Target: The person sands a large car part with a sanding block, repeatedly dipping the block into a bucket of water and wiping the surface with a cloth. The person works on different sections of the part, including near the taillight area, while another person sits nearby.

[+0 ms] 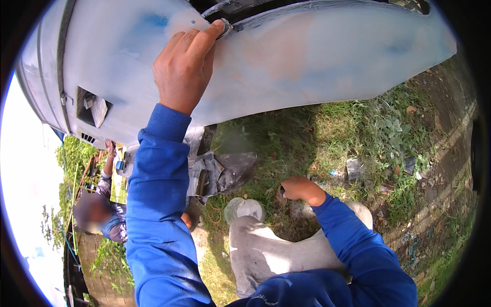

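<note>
A large vehicle body panel, whitish with blue and pinkish patches and a dusty look, spans the top. My left hand reaches up to its upper edge, beside a dark opening. Its fingers are pinched around a small dark grey piece that looks like folded sandpaper, pressed against the edge. Lower down, my right hand is held near my knee, away from the panel. Those fingers are curled closed on a small dark thing, mostly hidden in the grip.
A co-worker at the left rests a hand on the panel's lower part. Dark sheets and crumpled papers lie beneath the panel. A pale round tub stands by my knees. Grass, weeds and scraps cover the ground at right.
</note>
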### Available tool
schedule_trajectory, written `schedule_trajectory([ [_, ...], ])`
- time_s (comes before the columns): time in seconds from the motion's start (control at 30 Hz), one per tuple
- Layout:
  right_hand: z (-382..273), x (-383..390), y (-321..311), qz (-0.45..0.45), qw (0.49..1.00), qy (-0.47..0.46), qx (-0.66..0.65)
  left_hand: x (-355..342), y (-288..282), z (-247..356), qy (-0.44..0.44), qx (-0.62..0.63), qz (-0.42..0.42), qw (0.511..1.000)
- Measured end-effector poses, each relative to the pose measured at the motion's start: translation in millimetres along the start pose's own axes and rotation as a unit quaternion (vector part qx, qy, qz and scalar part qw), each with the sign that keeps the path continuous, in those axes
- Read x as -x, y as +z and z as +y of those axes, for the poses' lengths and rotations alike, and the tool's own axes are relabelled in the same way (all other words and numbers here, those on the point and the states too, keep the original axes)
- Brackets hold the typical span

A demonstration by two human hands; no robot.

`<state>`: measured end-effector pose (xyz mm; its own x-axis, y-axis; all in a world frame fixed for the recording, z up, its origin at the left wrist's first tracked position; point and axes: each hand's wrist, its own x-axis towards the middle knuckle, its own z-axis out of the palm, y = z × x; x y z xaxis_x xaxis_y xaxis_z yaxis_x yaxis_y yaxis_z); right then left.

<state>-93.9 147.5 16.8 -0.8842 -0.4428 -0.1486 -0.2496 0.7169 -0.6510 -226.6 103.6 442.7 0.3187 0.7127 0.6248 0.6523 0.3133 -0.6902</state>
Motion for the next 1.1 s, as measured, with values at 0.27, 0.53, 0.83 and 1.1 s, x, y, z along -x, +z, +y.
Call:
schedule_trajectory([
  [0.27, -7.3, -3.2, -7.0, -0.043, 0.999, 0.018, -0.013, 0.9, 0.0, -2.0, 0.013, -0.039, -0.019, 0.999],
  [0.53, 8.2, -2.3, 3.9, -0.001, 1.000, 0.011, -0.009, -18.5, -7.4, -30.8, -0.023, -0.028, 0.060, 0.998],
  [0.83, 1.3, -3.2, -2.3, -0.028, 0.999, 0.029, -0.027, -1.4, -10.1, -22.1, -0.011, 0.012, 0.008, 1.000],
  [1.1, 8.4, -3.0, 2.1, -0.019, 1.000, 0.020, -0.014, 10.0, -16.7, -43.6, -0.070, -0.027, 0.034, 0.997],
])
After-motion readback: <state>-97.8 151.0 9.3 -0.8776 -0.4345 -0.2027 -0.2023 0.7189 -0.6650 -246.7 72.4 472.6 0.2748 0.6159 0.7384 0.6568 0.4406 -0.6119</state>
